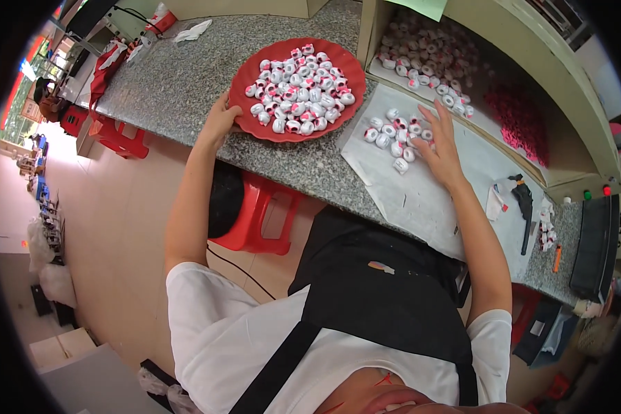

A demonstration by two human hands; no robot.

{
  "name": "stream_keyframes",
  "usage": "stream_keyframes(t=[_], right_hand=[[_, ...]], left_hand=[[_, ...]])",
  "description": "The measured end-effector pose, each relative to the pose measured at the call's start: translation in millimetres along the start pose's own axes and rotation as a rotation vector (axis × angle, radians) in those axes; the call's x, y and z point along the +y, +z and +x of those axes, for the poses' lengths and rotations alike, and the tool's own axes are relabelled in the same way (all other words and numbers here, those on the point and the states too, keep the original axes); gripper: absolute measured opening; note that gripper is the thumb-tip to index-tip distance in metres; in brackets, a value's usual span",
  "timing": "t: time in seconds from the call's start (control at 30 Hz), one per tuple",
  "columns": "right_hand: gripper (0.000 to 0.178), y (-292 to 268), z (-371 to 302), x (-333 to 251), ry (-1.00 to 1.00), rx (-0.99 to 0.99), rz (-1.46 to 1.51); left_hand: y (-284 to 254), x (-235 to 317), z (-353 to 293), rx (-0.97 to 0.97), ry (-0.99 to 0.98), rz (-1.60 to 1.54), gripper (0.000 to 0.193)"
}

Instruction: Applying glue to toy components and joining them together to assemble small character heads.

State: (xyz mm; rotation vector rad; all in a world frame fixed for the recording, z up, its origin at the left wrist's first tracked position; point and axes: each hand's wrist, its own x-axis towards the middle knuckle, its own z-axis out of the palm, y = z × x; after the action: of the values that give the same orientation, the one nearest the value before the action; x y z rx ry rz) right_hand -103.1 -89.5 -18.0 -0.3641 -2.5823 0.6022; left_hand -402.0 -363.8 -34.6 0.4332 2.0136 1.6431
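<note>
Apron: your black apron (386, 297) over a white shirt, nearest the lower edge.
Stool: a red plastic stool (259, 217) under the counter's near edge.
Counter: speckled grey granite counter (179, 83), hard and polished.
Left hand: your left hand (219, 121) grips the near rim of the red plate (252, 69), fingers curled against its edge.
Plate load: the plate, round and glossy, sits near the front edge, heaped with small white-and-red rolls (298, 86).
Right hand: your right hand (440, 145) lies spread, fingers splayed, palm down on white paper (428, 200), fingertips touching a loose cluster of rolls (393, 134); it clasps nothing.
Tool: a black tool (524, 203) lies toward the paper's right end.
Shelf: a beige cubby (455, 55) at the back edge holds more rolls.
</note>
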Motion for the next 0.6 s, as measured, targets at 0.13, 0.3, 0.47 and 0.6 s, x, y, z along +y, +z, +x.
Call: stream_keyframes(t=[0.13,0.3,0.47,0.6], right_hand=[[0.037,16.3,7.6,11.5,0.113,-0.089,0.279],[0.035,27.8,38.8,13.9,-0.023,-0.173,0.184],[0.043,26.4,45.4,-16.2,-0.141,-0.329,-0.044],[0.050,48.7,43.7,-57.6,-0.270,-0.388,-0.162]], left_hand=[[0.1,4.6,-36.3,-0.119,-0.141,-0.179,0.057],[-22.8,-3.4,-81.0,-0.081,-0.053,-0.324,0.063],[-60.5,-18.4,-186.9,0.138,-0.127,-0.360,0.060],[-100.7,-28.0,-299.9,0.319,-0.199,-0.380,0.062]])
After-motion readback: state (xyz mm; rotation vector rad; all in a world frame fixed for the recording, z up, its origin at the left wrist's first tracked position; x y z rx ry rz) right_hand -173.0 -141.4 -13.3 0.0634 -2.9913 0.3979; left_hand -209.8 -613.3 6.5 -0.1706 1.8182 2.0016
